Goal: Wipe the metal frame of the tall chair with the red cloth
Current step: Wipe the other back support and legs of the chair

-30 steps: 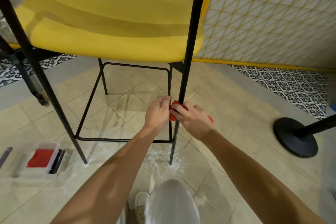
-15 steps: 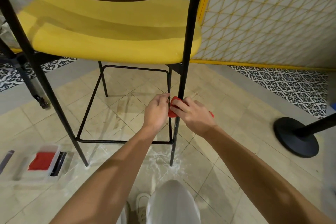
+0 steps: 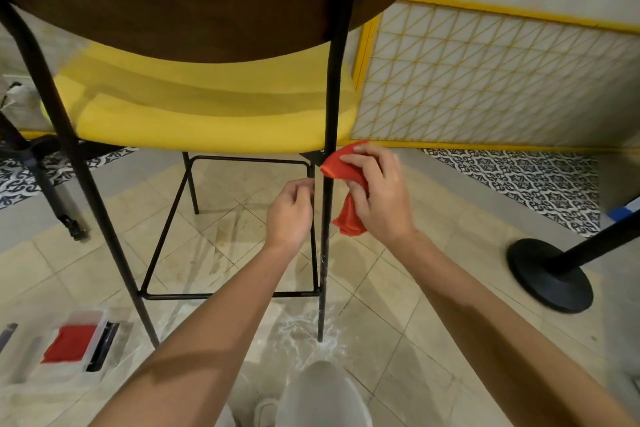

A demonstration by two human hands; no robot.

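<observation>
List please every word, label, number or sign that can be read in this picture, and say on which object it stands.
None: no readable text shows anywhere.
The clear box on the floor with red contents: no label visible.
The chair's wooden backrest and black frame: no brand mark.
The red cloth in the right hand: plain.
The patterned floor tiles: ornament only, no letters.

A café, judging by patterned floor tiles (image 3: 512, 180) and barrier post (image 3: 554, 274)

Beige tiled floor (image 3: 398, 291) seen below; clear plastic box (image 3: 74, 340) with red contents set at lower left; black round stand base (image 3: 550, 276) placed at right; yellow-lattice wall panel (image 3: 485, 76) seen behind; patterned black-white tiles (image 3: 512, 180) laid along it.
</observation>
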